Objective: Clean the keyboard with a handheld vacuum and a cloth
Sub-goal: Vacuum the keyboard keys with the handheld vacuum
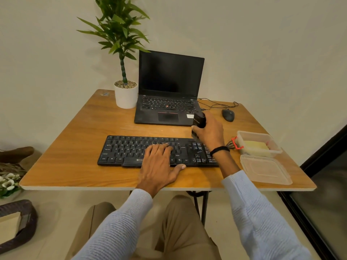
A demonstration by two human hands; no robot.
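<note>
The black keyboard (150,152) lay flat on the wooden table (65,147), in front of the laptop (169,91). The left hand (159,166) rested on its keys, fingers spread flat. The right hand (210,132) was wrapped tight around the small black vacuum (199,121), above the keyboard's right end.

The black full-size keyboard (157,152) lies flat near the front edge of the wooden tabletop (75,147), its long side running left to right, with white key legends and a white logo on the front lip. The handheld vacuum (199,123) is small, dark and roughly cylindrical, held about upright over the keyboard's far right corner. A yellowish cloth (255,146) lies folded in an open clear container (270,138) to the right
</note>
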